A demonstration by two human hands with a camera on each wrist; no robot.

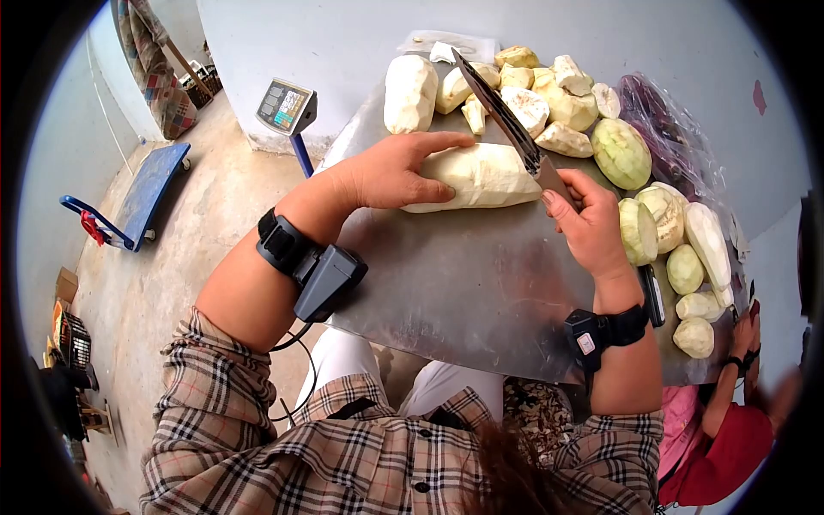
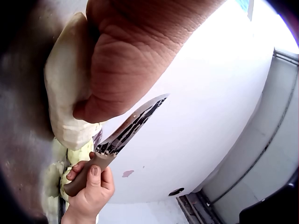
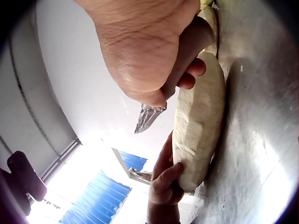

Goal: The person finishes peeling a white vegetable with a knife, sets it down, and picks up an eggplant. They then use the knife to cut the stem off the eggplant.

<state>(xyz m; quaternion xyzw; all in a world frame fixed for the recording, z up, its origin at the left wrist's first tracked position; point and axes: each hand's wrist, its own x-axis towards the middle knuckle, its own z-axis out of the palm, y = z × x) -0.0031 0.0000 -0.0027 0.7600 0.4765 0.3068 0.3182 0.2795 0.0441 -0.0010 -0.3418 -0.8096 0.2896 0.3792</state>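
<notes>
A long, pale peeled eggplant (image 1: 489, 176) lies crosswise on the metal table (image 1: 446, 266). My left hand (image 1: 396, 170) grips its left end, thumb on the near side and fingers over the far side. In my right hand (image 1: 592, 225) is the handle of a knife (image 1: 502, 107), held at the eggplant's right end. The blade points up and away, with wet bits stuck to it in the left wrist view. From the right wrist view, the right fingertips (image 3: 187, 81) curl round the brown handle, close beside the eggplant.
Several peeled eggplants (image 1: 622, 153) crowd the table's back and right side. Unpeeled purple ones sit in a clear plastic bag (image 1: 678, 129). A dark handled object (image 1: 652, 296) lies near my right wrist. Left stand a scale (image 1: 287, 106) and a blue trolley (image 1: 154, 193); another person (image 1: 730, 446) is at right.
</notes>
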